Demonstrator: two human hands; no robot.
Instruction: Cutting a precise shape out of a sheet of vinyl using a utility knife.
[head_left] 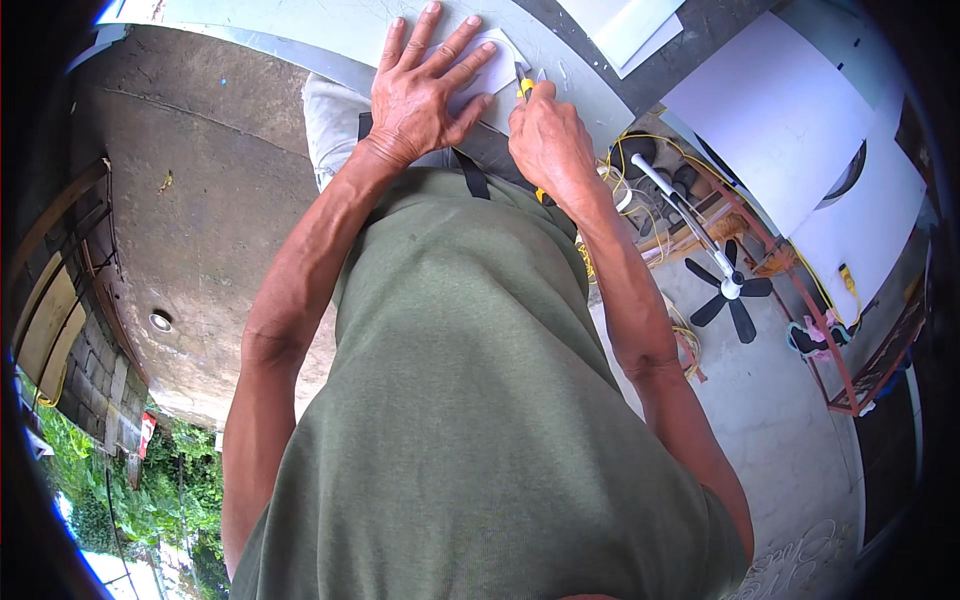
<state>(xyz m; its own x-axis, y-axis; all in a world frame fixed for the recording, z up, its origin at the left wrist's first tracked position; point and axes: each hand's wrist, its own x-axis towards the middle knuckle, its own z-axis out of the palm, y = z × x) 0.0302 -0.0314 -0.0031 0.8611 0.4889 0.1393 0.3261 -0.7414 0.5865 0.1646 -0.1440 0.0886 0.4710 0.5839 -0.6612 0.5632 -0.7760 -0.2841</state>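
Room over tabletop (300, 25) left of left hand (425, 95), cutter (526, 88) blocking rightward.

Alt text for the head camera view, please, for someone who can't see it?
A person's right hand holds a yellow cutter by a white sheet; the left hand lies spread on the sheet, over a pale worktop. Below is a green shirt; right, a black-bladed fan.

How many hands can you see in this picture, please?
2: the left hand, spread out at the top centre and partly over a white sheet; and the right hand, just beside it, gripping a yellow cutter.
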